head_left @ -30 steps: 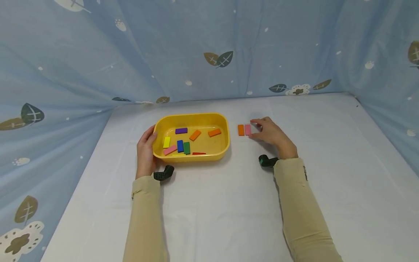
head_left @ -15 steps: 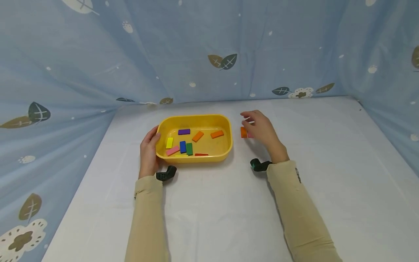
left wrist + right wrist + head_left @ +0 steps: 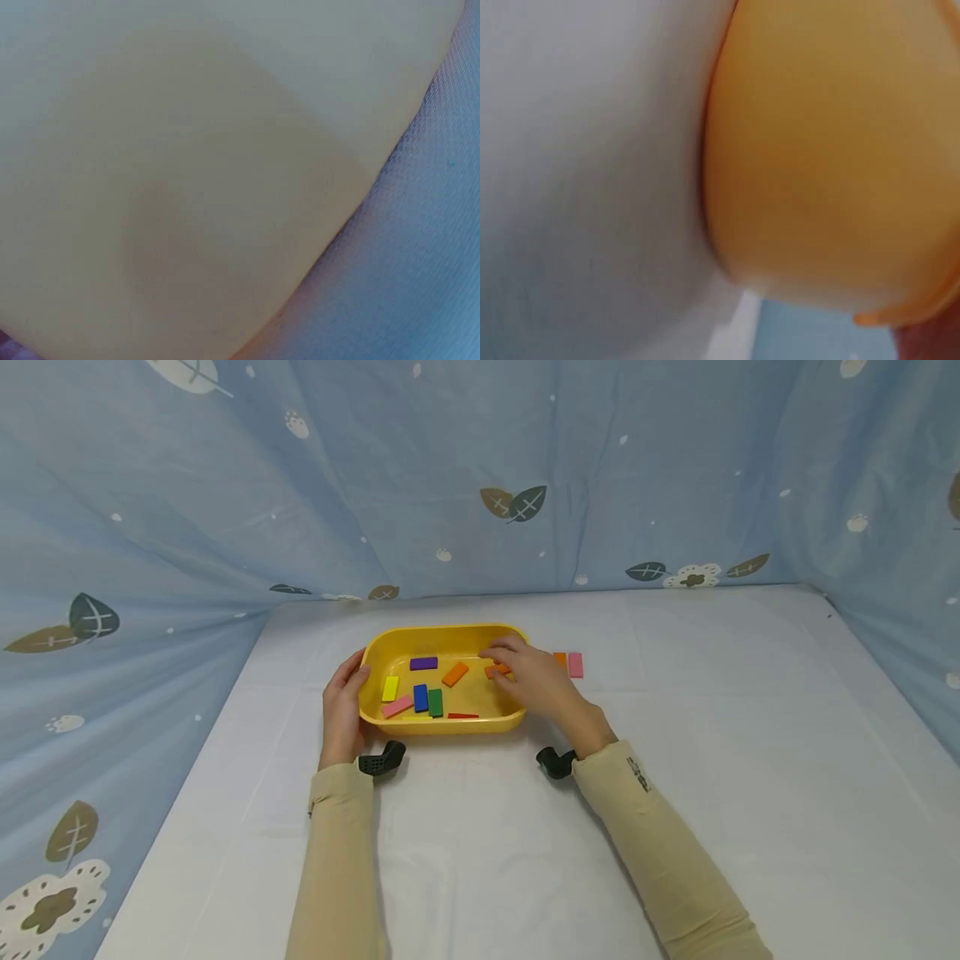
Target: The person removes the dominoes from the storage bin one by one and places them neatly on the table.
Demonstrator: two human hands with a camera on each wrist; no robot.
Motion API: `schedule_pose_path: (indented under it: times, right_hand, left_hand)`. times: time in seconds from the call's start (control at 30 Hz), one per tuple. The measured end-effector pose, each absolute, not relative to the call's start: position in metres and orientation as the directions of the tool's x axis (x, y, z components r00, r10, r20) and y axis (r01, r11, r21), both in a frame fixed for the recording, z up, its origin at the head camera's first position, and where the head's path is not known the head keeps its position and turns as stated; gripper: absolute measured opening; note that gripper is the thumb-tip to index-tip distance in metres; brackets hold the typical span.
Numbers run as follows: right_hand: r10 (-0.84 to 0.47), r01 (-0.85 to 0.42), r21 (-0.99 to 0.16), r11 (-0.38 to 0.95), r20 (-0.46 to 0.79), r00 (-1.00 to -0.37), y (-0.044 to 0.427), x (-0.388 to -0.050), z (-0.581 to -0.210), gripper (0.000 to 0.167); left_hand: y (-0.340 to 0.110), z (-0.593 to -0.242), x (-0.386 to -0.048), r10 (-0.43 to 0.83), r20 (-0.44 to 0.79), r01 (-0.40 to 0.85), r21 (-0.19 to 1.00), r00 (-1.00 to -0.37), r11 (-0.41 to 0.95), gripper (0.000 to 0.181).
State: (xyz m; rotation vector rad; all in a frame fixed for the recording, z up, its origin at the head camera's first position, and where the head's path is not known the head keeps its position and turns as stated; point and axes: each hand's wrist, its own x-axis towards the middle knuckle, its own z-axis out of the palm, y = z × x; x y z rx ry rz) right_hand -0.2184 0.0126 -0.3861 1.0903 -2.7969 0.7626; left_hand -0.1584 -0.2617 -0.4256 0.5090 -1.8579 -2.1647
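Observation:
My left hand (image 3: 342, 710) grips the left end of a shallow yellow plastic tray (image 3: 442, 726), its thumb by the rim. Small flat coloured blocks lie in the tray, among them a purple block (image 3: 423, 663), a blue block (image 3: 421, 697) and a green block (image 3: 436, 702). Over the tray's right end reaches my right hand (image 3: 536, 681), thumb and fingers apart around an orange block (image 3: 498, 670) that is partly hidden by them. In the right wrist view the tray's outer wall (image 3: 832, 150) fills much of the picture, blurred; the right fingertips are out of sight there.
Just right of the tray, another orange block (image 3: 560, 660) and a pink block (image 3: 575, 665) lie side by side on the white cloth (image 3: 465, 843). A blue patterned curtain (image 3: 337, 485) hangs behind and at the sides.
My right hand has let go of the pink block beside the orange one and moved left, over the tray's right end. My left hand stays at the tray.

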Motion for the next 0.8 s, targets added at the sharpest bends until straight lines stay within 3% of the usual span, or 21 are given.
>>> schedule_pose_path:
  times: [0.17,0.47,0.6,0.8]
  right_hand:
    - [-0.643,-0.632,-0.221,0.743,0.027,-0.766,-0.002,-0.209,-0.383,0.039]
    - [-0.685,-0.683,-0.055,0.728,-0.089,-0.723,-0.003,-0.202,-0.387,0.036]
    - [-0.707,-0.706,-0.05,0.706,-0.109,-0.699,-0.002,-0.201,-0.388,0.034]
    - [-0.724,-0.717,-0.128,0.686,-0.017,-0.69,-0.004,-0.204,-0.388,0.029]
  left_hand:
    - [-0.262,-0.426,-0.157,-0.395,-0.081,-0.011,0.984,-0.915,-0.176,0.038]
    - [-0.258,-0.426,-0.157,-0.376,-0.099,-0.03,0.982,-0.921,-0.186,0.037]
    - [-0.258,-0.427,-0.156,-0.373,-0.101,-0.036,0.983,-0.922,-0.179,0.037]
    - [-0.261,-0.425,-0.157,-0.389,-0.085,-0.02,0.986,-0.917,-0.168,0.038]
